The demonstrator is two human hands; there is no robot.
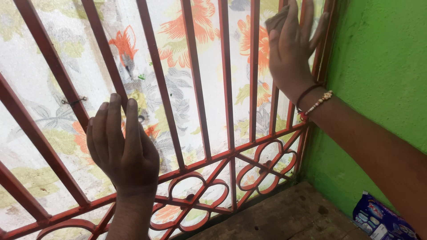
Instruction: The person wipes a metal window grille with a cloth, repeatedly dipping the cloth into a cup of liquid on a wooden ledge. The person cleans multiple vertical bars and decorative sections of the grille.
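The fingers [299, 18] of the right hand [291, 49] lie nearly flat and together, pressing a small greyish cloth [276, 20] against the upper part of the red metal grille [227, 89], near the corner where it meets the green wall [382, 66]; only an edge of the cloth shows past the hand, so how much is bunched under the palm cannot be told. A bead bracelet [319, 102] and a red thread sit at that wrist. The left hand [122, 142] is lower and well apart from the right, its fingers curled around one slanted bar of the grille as a brace, holding nothing else. Behind the bars hangs a flowered sheet [195, 49] with orange blooms and grey leaves, covering the opening. By the look of it, the step in hand is wiping the bars at the top right, with the left hand steadying the body. The next move would seem to call for sliding the cloth along a bar or across to the neighbouring one while keeping pressure, and for working it around each bar, since the flat hand reaches only the near face. Below, the grille ends in curled scrollwork above a worn stone ledge [284, 218], and a blue printed packet [380, 220] lies at the foot of the wall.
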